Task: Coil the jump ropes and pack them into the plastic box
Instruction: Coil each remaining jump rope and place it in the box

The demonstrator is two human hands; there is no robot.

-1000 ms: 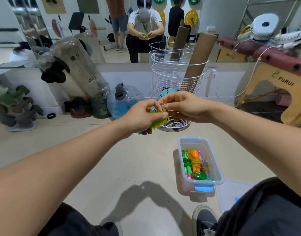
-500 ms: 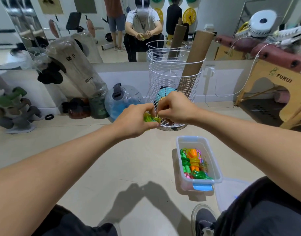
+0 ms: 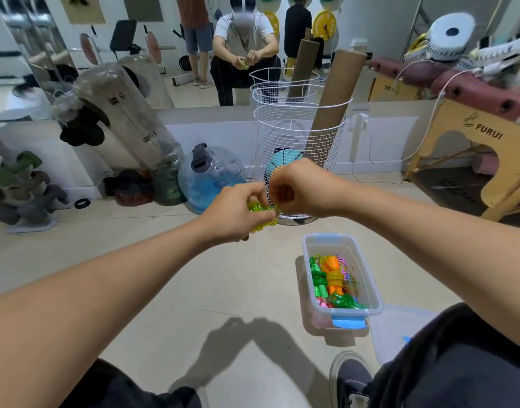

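My left hand grips a bundled yellow-green jump rope in front of me, above the floor. My right hand is curled beside it, its fingertips pinching the rope at the bundle's right end. Most of the rope is hidden by my fingers. Below and to the right, a clear plastic box sits on the floor. It holds several coiled ropes: a green one, an orange one and a thin multicoloured one.
The box's clear lid lies on the floor by my right knee. A white wire basket with cardboard tubes stands behind my hands. A blue water jug, weight bags and dumbbells line the mirror wall. A wooden bench is at right.
Both hands have stayed together on the green rope and dropped slightly. My right hand has turned over and curled tighter at the bundle's right end.
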